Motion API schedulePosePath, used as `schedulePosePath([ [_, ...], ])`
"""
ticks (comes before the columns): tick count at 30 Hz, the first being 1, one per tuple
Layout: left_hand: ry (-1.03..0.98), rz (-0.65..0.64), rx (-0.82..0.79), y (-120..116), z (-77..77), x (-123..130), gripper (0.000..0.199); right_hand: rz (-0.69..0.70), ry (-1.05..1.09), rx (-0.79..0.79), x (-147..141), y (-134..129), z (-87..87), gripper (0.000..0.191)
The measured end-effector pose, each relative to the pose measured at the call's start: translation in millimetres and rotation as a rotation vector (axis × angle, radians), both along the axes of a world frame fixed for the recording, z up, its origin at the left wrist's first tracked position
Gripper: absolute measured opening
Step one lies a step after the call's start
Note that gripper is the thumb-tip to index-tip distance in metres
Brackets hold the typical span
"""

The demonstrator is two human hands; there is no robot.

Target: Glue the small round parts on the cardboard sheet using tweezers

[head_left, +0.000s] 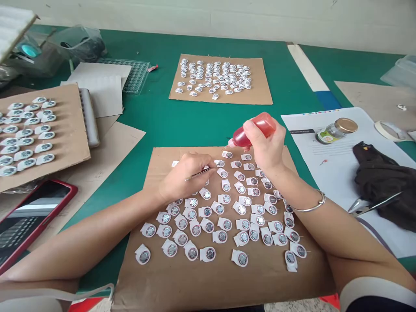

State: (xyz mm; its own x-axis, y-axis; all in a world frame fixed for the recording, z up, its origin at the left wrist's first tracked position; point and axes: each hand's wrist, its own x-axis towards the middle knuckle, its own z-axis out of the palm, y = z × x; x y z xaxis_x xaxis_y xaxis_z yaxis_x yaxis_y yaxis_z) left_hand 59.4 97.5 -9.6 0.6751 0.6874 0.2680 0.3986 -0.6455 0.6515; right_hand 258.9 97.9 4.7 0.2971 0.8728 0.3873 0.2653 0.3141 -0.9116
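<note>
In my right hand [268,143] is a red squeeze bottle [255,129], tilted with its pale nozzle down to the left above the far edge of a cardboard sheet [195,281]. My left hand [188,175] is closed on a thin metal tool, seemingly tweezers [199,173], whose tip points right beside a small white piece with a round metallic centre [220,164]. Many such white pieces [242,258] lie spread over the sheet in loose rows. My left hand hides some of them. Another piece [227,154] lies just below the nozzle.
A second cardboard sheet [221,100] with similar pieces lies farther back, and a third [78,143] is at left above a red-cased phone [35,216]. At right are printed paper [302,143], a glass jar [336,130], a tape roll [390,131] and black cloth [386,186].
</note>
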Motion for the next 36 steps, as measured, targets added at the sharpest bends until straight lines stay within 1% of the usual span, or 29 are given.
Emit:
schedulePosePath([
  [8,0.021,-0.007,0.055,0.4,-6.6,1.4,0.018,-0.038,-0.17,0.036,2.0,-1.6,-6.4,0.032],
  [12,0.048,-0.06,0.084,-0.3,-5.1,1.5,0.019,-0.038,-0.211,0.021,1.8,-2.5,-7.6,0.032],
  [16,0.186,-0.167,0.215,-4.8,-4.0,2.6,0.015,0.02,-0.267,-0.006,0.0,-3.3,-10.4,0.033],
  [18,0.263,-0.209,0.295,-9.0,-3.6,4.2,0.016,0.05,-0.303,-0.017,-1.2,-3.8,-11.8,0.032],
  [22,0.366,-0.23,0.473,-17.1,-3.2,7.7,0.019,0.063,-0.393,0.004,-3.3,-4.4,-13.7,0.031],
  [25,0.396,-0.243,0.563,-19.5,-5.3,9.0,0.02,0.067,-0.443,0.033,-4.6,-4.7,-14.9,0.029],
  [28,0.417,-0.238,0.596,-19.7,-8.0,9.2,0.021,0.081,-0.459,0.025,-5.5,-5.2,-15.7,0.028],
  [36,0.442,-0.233,0.609,-21.4,-9.4,9.2,0.023,0.102,-0.473,-0.002,-5.6,-5.6,-18.6,0.029],
])
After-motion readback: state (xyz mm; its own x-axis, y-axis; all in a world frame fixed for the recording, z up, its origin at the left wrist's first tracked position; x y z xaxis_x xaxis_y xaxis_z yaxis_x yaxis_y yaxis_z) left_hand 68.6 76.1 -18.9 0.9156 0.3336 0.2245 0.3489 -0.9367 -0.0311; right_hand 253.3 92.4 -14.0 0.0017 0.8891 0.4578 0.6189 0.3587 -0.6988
